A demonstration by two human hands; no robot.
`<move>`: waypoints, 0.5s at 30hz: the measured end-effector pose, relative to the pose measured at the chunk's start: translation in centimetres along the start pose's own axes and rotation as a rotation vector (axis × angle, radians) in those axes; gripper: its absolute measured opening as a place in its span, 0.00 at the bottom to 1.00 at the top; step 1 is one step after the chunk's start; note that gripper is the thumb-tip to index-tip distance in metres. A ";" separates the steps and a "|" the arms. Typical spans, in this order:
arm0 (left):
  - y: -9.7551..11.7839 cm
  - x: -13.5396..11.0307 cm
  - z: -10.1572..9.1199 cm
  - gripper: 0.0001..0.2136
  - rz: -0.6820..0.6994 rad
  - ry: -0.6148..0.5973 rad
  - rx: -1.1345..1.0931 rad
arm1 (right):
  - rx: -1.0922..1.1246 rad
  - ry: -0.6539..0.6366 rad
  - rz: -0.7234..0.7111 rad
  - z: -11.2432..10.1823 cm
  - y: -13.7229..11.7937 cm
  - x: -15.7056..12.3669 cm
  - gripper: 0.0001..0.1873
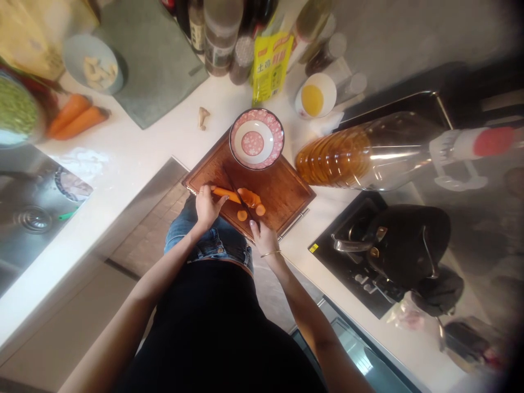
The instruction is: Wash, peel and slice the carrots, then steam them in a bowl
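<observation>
On a brown wooden cutting board (282, 185), my left hand (208, 207) grips an orange carrot (226, 193) near one end, its fingers closed round it. My right hand (265, 238) is wrapped round the handle of a dark knife (239, 195), whose blade lies across the carrot's cut end. Just past the blade, several carrot slices (250, 197) sit in an overlapping row. Two round slices lie loose nearer to my right hand. A pink-patterned bowl (256, 138) stands at the far corner of the board and looks bare inside.
A large oil bottle (347, 155) stands right of the board, close to a stove with a black pan (405, 240). Bottles, a yellow seasoning packet (270, 65) and a small bowl of yellow liquid (315, 98) line the back. Whole carrots (77, 117) and a sink (36, 218) are left.
</observation>
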State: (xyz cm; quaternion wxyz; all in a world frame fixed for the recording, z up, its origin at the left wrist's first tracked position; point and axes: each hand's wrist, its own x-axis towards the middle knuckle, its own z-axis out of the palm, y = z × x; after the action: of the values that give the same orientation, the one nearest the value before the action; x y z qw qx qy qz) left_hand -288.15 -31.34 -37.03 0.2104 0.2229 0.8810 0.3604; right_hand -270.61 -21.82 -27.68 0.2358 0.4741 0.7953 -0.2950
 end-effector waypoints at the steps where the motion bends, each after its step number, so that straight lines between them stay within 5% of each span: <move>1: 0.0 0.0 0.0 0.17 -0.002 -0.002 0.000 | -0.009 0.001 0.000 0.1 0.0 0.0 0.23; 15: -0.2 0.4 0.0 0.15 0.005 0.007 0.025 | 0.005 -0.011 0.002 1.9 -0.1 4.6 0.25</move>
State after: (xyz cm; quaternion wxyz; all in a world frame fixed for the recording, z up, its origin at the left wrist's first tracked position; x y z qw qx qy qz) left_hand -288.51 -31.30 -37.28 0.2035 0.2263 0.8856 0.3509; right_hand -272.47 -20.35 -32.00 0.2393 0.4737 0.7929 -0.2995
